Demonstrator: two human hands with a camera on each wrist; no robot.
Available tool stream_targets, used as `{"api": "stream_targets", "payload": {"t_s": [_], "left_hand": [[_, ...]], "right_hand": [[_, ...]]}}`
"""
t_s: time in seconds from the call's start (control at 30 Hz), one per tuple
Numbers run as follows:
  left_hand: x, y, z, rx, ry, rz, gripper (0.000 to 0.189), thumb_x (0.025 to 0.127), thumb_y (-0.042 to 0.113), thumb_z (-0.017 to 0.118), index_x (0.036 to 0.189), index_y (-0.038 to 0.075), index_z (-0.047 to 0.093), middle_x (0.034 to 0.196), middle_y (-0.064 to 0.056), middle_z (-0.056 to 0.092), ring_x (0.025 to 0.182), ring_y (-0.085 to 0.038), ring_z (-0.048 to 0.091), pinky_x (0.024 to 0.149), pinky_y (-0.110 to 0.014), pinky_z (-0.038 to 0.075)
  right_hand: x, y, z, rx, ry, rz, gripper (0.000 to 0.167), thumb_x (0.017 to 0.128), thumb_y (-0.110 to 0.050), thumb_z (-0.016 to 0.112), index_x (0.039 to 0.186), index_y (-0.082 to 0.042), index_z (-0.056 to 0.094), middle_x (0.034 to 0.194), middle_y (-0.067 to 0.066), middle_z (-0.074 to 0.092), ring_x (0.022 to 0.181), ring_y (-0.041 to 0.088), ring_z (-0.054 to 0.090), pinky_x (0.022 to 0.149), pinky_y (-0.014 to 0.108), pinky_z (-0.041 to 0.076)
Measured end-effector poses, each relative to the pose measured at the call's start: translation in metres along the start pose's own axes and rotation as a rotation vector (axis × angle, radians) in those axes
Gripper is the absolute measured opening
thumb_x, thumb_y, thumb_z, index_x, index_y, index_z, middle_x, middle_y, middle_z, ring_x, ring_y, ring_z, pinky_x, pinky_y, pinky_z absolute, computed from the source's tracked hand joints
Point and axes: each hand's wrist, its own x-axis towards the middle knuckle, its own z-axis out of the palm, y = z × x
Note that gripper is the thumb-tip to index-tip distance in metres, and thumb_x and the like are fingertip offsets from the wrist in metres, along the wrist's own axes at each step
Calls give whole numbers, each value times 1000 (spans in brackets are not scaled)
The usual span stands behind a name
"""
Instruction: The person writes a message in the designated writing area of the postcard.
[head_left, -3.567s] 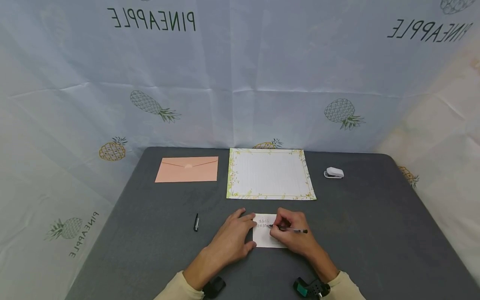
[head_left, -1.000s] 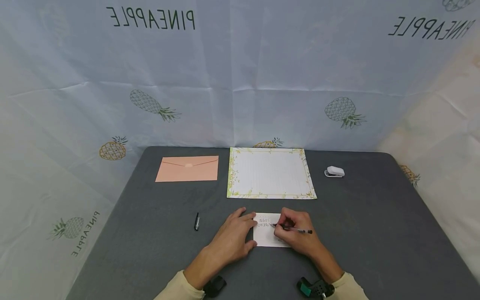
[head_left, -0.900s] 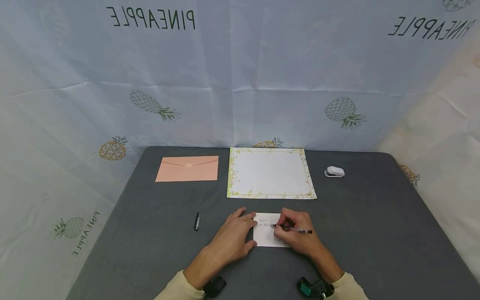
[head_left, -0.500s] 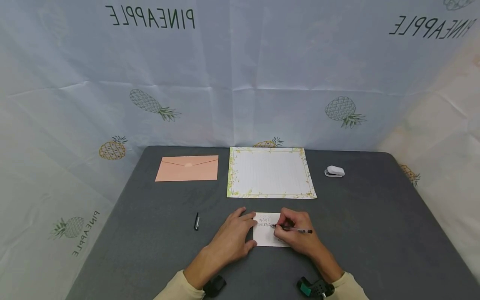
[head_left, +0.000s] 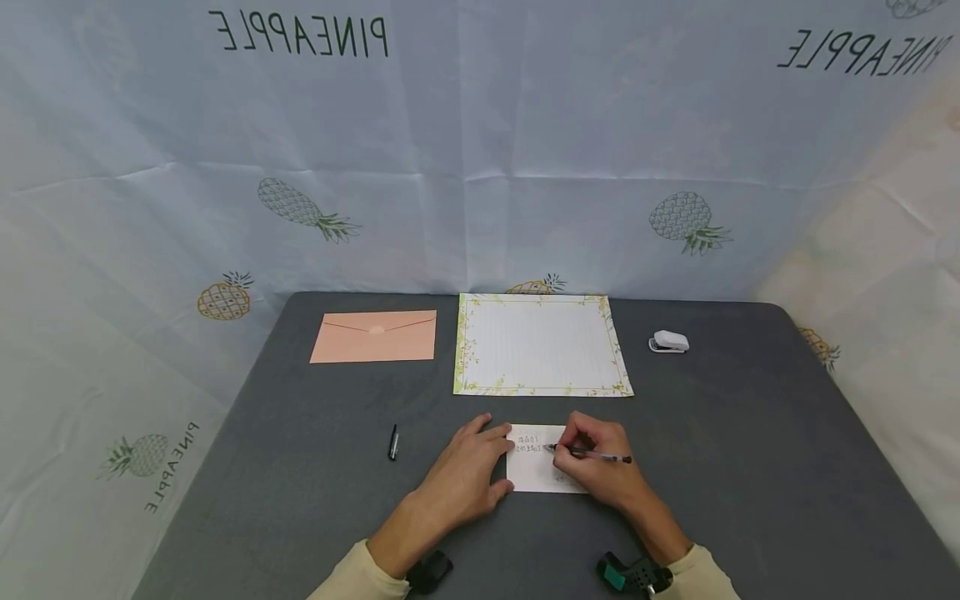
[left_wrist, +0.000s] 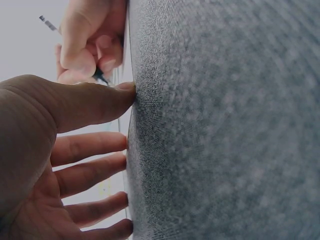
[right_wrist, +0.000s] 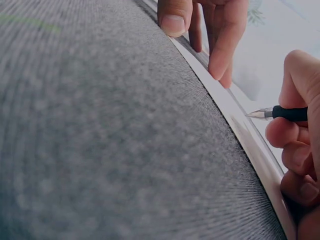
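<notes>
Left hand [head_left: 459,477], fingers spread and gripping nothing, touches left edge of white card [head_left: 534,473] at near centre of bench [head_left: 750,467], presumably steadying it, while right hand [head_left: 603,468] pinches pen [head_left: 600,455] beside handwriting [head_left: 528,442], cap [head_left: 393,443] lying left, likely clear of the work

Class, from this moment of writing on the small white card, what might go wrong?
The card might slip, as the left hand touches just its left edge. The handwriting might smudge if the right hand brushes across it. The pen cap, lying apart from the pen, might get mislaid.
</notes>
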Motion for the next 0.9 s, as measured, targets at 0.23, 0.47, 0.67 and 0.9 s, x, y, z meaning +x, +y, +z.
{"api": "stream_targets", "payload": {"t_s": [0.23,0.47,0.67,0.9], "left_hand": [[0,-1,2,-8,7,7,47,88,26,93,130,7,80,150,-9,70,149,-39,57,124,-56,48],[4,-15,20,-17,62,53,49,87,29,94,130,9,80,149,-9,70,147,-41,57,121,-60,49],[3,-15,20,-21,59,51,49,87,30,94,129,10,80,149,-8,71,148,-40,56,122,-59,48],[2,-1,4,0,-4,2,48,88,26,93,131,9,79,151,-8,69,150,-39,55,126,-57,46]], "right_hand": [[0,-2,0,13,-21,-13,41,77,9,78,77,-31,65,67,-15,61,58,-1,47,52,17,39],[0,-1,0,10,-27,-30,42,77,8,78,77,-32,64,67,-15,61,57,-1,48,52,17,40],[0,2,0,16,-35,-39,40,76,8,78,76,-30,64,65,-15,58,56,-3,45,50,15,36],[0,2,0,11,-27,-35,42,76,8,77,75,-31,63,65,-16,56,57,-2,45,51,16,36]]}}
